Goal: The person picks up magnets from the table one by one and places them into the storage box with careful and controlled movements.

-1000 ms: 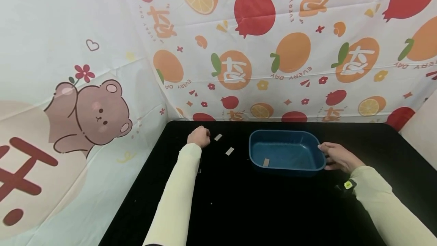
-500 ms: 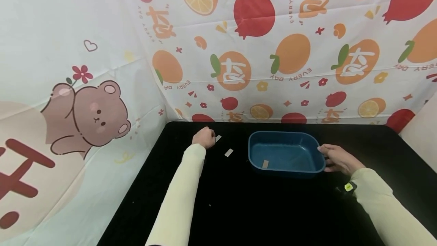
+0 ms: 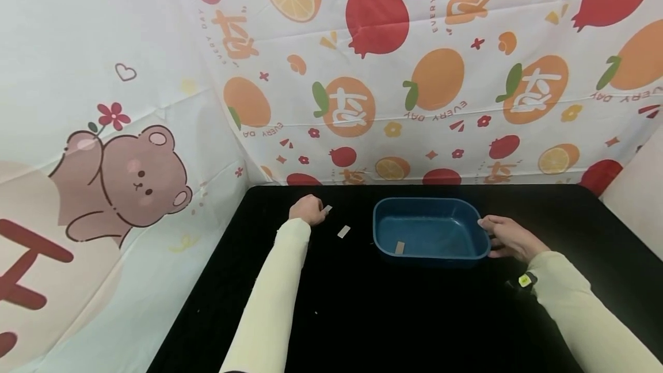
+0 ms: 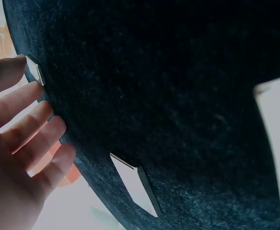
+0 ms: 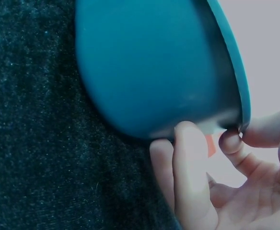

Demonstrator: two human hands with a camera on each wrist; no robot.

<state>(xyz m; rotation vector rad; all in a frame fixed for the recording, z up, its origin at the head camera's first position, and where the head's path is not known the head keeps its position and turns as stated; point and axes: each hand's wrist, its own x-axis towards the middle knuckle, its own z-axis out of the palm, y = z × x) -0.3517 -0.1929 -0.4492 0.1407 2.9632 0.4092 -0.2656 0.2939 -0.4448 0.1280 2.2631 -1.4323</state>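
Note:
In the head view my left hand (image 3: 308,209) is at the far left of the black table. Its thumb and index finger pinch a small flat rectangular tile (image 4: 35,72) at its ends; the other fingers are spread loosely. A second pale tile (image 3: 344,231) with a dark edge lies nearer and to the right, on the dark cloth. My right hand (image 3: 513,238) holds the right end of a blue plastic basin (image 3: 432,257), thumb and index finger at the rim (image 5: 243,91), other fingertips against the outer wall. One tile (image 3: 400,247) is inside the basin, toward its front left.
Black cloth covers the table (image 3: 393,315), whose back edge meets a fruit-printed curtain (image 3: 383,102). A bear-printed curtain (image 3: 145,189) hangs along the left side. A tiny pale speck (image 3: 316,312) shows on the cloth.
My left hand has moved right to the farther tile and taken its ends between thumb and finger. The right hand stays on the basin. The head view has shifted slightly.

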